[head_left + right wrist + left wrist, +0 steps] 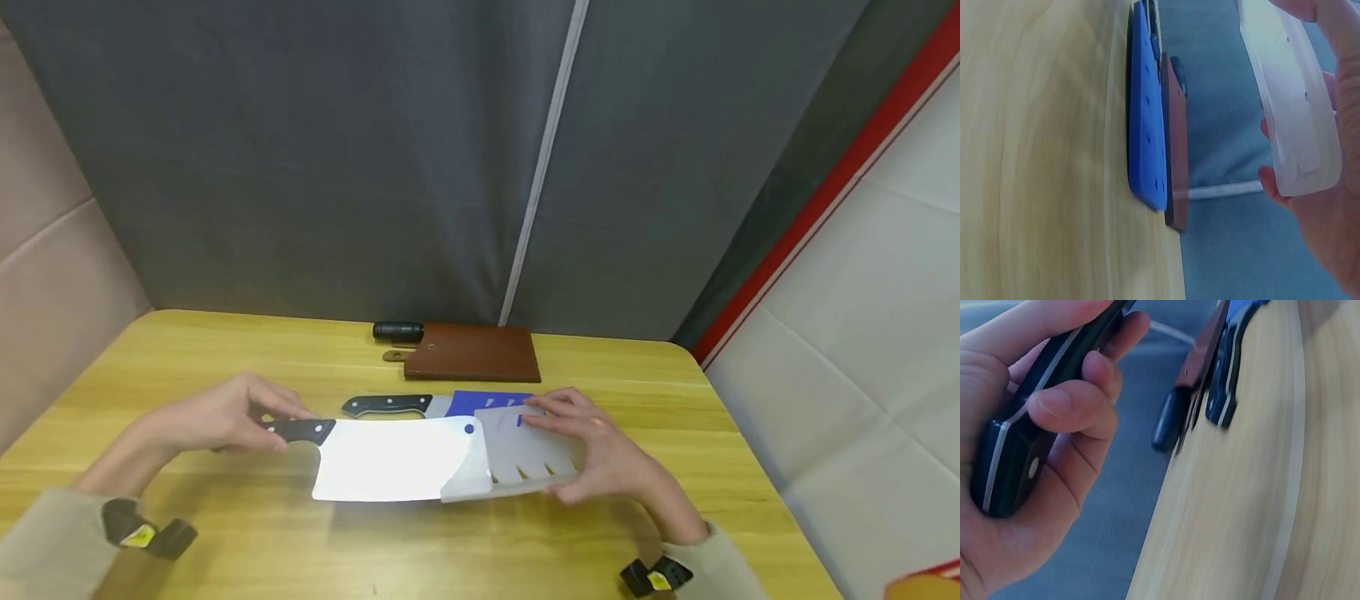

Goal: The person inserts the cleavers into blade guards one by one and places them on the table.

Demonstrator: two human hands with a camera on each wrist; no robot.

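While each hand grips cleaver (390, 458) or clear sheath (525, 454), a blue-sheathed knife (442, 405) lies just behind.

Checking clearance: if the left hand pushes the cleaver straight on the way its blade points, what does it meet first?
Most likely the clear sheath in the right hand; the cleaver tip already sits at its mouth.

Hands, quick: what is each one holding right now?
Left hand: grips the cleaver by its black handle.
Right hand: holds the translucent blade guard at the cleaver's tip.

brown sheath (476, 353), blue-sheathed knife (390, 405), table (225, 350)
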